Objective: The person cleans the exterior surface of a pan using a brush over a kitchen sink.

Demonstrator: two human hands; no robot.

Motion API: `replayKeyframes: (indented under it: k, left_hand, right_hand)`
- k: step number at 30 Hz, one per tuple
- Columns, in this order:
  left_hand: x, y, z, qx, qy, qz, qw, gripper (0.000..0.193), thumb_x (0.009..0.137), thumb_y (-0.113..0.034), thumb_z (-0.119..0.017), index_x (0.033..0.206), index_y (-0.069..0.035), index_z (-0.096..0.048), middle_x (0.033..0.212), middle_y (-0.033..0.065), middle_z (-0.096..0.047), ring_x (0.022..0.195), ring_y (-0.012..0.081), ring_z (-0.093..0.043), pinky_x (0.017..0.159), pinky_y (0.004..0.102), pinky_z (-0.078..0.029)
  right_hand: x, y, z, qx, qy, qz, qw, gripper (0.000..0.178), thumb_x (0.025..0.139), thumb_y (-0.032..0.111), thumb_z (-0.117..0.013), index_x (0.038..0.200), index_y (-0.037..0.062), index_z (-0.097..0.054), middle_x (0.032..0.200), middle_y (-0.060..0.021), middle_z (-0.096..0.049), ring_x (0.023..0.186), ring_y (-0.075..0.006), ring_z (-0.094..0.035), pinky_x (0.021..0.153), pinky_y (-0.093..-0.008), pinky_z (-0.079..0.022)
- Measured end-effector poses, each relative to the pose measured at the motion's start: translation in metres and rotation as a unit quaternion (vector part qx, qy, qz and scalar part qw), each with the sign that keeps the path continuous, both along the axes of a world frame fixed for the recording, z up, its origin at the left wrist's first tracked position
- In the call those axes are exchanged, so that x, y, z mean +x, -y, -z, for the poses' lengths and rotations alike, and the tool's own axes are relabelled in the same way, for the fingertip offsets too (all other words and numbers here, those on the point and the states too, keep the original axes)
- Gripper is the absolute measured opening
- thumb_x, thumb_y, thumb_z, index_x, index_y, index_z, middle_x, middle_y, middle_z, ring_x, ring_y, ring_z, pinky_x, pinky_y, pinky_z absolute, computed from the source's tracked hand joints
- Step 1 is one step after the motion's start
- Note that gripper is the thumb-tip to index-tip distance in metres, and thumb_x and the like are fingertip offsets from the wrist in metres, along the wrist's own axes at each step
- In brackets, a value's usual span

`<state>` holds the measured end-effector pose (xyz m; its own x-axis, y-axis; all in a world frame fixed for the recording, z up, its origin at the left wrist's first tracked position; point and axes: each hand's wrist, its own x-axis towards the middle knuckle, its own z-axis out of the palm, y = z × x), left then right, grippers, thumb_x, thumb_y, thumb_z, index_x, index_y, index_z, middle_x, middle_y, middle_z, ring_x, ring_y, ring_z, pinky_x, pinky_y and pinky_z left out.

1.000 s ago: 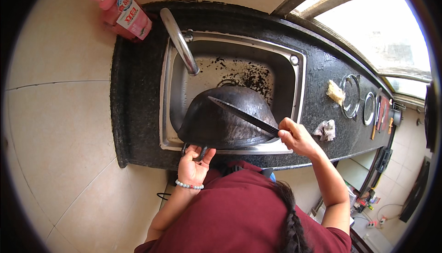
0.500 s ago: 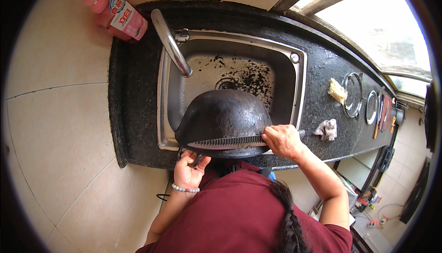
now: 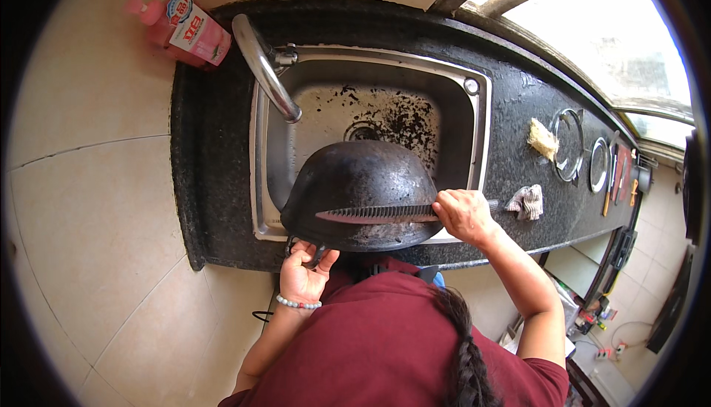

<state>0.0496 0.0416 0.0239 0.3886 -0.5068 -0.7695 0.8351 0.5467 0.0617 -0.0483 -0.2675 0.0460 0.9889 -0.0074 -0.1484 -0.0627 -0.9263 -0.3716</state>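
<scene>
A blackened, deep wok (image 3: 355,170) is tipped over the near side of the steel sink (image 3: 483,122), its outer surface facing up. Closed round its loop handle at the lower left is my left hand (image 3: 305,272). My right hand (image 3: 465,217) grips a long serrated knife (image 3: 378,215) by the handle, most of which the fingers hide. The blade lies across the wok's outside, pointing left, with its teeth toward the far side. Paler scraped patches show on the wok near the blade. Dark flakes (image 3: 406,119) are scattered over the sink bottom around the drain.
A curved faucet (image 3: 266,74) reaches over the sink's left side. A pink pump bottle (image 3: 194,35) stands at the far left corner. On the right counter lie a yellowish scrubber (image 3: 543,139), a crumpled cloth (image 3: 527,202), a wire ring (image 3: 567,145), a round lid (image 3: 598,165) and several knives (image 3: 609,185).
My right hand has moved right and slightly away from me, carrying the serrated knife up the wok's side. My left hand keeps its hold on the handle.
</scene>
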Motion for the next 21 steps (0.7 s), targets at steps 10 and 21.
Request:
replayKeyframes:
  k: [10,21]
  left_hand:
    - [-0.007,-0.010,0.007,-0.022,-0.015,-0.013,1.000,0.039,0.074,0.003,-0.039,0.109,-0.002,-0.055,0.111,0.0114,-0.060,0.095,0.0279,-0.061,0.086,0.0430,-0.054]
    - [-0.009,-0.010,0.008,-0.054,-0.014,-0.022,0.998,0.041,0.076,0.002,-0.038,0.114,0.000,-0.054,0.114,0.0113,-0.060,0.099,0.0279,-0.062,0.087,0.0418,-0.054]
  right_hand:
    - [0.006,-0.020,-0.011,0.013,-0.011,-0.017,1.000,0.023,0.084,0.024,-0.061,0.071,0.0100,-0.047,0.060,-0.0050,-0.052,0.054,-0.0237,-0.059,0.050,-0.0349,-0.048]
    - [0.016,-0.025,-0.011,0.006,0.075,-0.059,0.995,0.023,0.081,0.023,-0.063,0.069,0.0115,-0.047,0.061,-0.0028,-0.052,0.055,-0.0199,-0.058,0.050,-0.0334,-0.047]
